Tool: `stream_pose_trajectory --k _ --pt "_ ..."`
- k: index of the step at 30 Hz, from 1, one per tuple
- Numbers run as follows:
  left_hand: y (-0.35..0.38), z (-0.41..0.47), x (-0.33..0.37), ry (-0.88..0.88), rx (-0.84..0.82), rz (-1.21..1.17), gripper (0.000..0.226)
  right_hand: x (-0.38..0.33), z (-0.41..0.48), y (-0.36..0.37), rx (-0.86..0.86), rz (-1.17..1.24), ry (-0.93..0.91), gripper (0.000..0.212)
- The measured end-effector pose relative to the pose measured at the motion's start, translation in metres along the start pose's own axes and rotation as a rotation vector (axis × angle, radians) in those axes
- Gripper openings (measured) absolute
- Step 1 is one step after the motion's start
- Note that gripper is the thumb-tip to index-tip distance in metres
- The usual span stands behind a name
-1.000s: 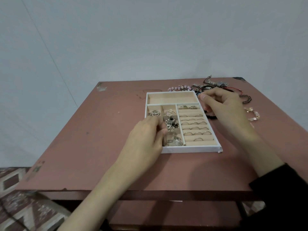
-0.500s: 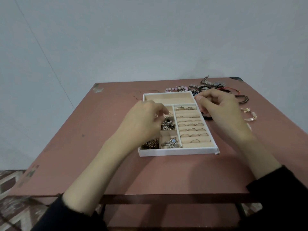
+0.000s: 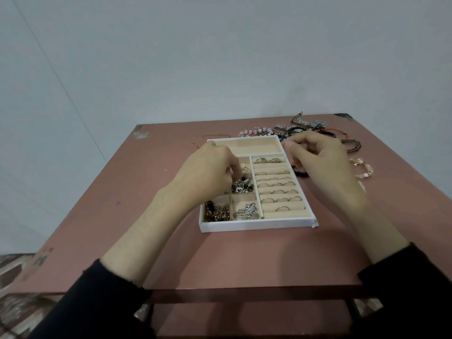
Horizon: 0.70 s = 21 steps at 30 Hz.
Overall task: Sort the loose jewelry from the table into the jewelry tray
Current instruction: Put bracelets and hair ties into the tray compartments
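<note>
Curled left hand point(image 3: 208, 172) hides tray point(image 3: 256, 226) compartments — hold unclear; right hand point(image 3: 322, 162) likewise, fingertips hidden

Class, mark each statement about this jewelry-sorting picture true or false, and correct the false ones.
1. The tray has a long far compartment showing no jewelry. True.
2. The rings sit in slotted rows on its right side. True.
3. Every bracelet is already in the tray. False: bracelets lie on the table beyond and right of it.
4. The left hand rests on bare table. False: it is over the tray's small left compartments.
5. The tray is black. False: white, beige lining.
</note>
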<state>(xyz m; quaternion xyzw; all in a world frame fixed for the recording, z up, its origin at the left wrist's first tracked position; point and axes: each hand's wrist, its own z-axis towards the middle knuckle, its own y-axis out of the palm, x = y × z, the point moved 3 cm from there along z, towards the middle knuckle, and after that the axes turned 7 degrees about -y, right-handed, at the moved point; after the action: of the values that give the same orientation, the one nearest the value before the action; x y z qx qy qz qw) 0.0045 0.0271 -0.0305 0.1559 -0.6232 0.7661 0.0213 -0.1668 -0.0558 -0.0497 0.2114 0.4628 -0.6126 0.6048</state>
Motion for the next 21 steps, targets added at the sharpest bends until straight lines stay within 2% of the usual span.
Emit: stream_pose_trajectory --k 6,12,19,21 --pt "-0.01 -0.004 0.011 -0.004 0.005 -0.134 0.035 0.005 0.004 -0.01 0.05 0.047 0.016 0.01" --pt "-0.01 0.005 0.051 0.08 -0.019 -0.248 0.024 0.023 0.008 -0.065 0.127 -0.039 0.071 0.011" --pt "0.008 0.028 0.088 0.183 -0.026 -0.268 0.019 0.044 0.014 -0.103 -0.143 -0.645 0.036 0.019" --pt "0.013 0.032 0.096 0.195 -0.034 -0.268 0.023 0.05 0.013 -0.107 -0.227 -0.728 0.008 0.027"
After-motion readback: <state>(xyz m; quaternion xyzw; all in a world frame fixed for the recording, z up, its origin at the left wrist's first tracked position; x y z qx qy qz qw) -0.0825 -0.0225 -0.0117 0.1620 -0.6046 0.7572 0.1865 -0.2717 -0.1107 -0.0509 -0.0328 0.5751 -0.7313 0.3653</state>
